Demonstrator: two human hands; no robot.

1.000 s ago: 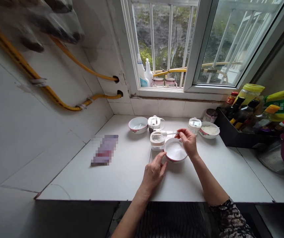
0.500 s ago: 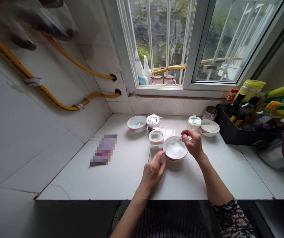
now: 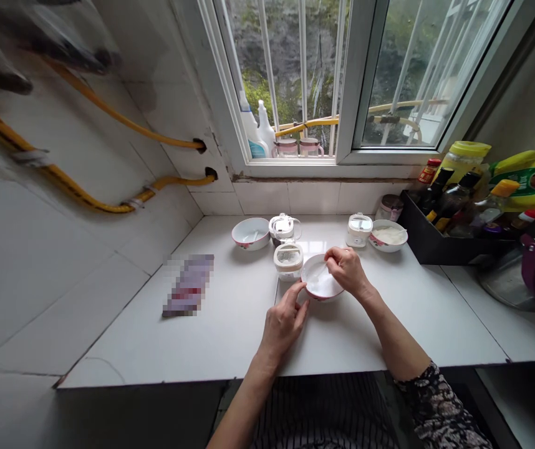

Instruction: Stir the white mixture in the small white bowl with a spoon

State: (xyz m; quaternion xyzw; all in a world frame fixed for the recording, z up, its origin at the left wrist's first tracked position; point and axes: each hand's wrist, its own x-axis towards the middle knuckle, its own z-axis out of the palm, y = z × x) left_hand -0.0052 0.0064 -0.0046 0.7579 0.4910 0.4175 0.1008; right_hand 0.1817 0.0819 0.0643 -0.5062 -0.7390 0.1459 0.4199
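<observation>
A white bowl [image 3: 323,295] with a red-patterned rim holds white grainy powder [image 3: 322,285]. My left hand [image 3: 282,321] grips its near left edge between fingers and thumb. Above the bowl's right side, my right hand [image 3: 346,269] is closed around the handle of a small white spoon [image 3: 318,272], whose tip lies in the powder. A lidded clear jar [image 3: 289,262] stands right beside the bowl on the left. Behind that jar is another lidded jar [image 3: 282,228] with dark contents.
At back left sits a bowl [image 3: 250,236] with a spoon inside. A white-lidded jar [image 3: 359,231] and a bowl of white food [image 3: 388,237] stand at back right, near a black box [image 3: 431,243] of bottles. A blurred purple item [image 3: 189,287] lies left. The counter's front edge [image 3: 164,381] is close.
My right hand has moved left over the bowl, bringing the spoon toward its left side. My left hand stays on the rim. The whole view has shifted slightly.
</observation>
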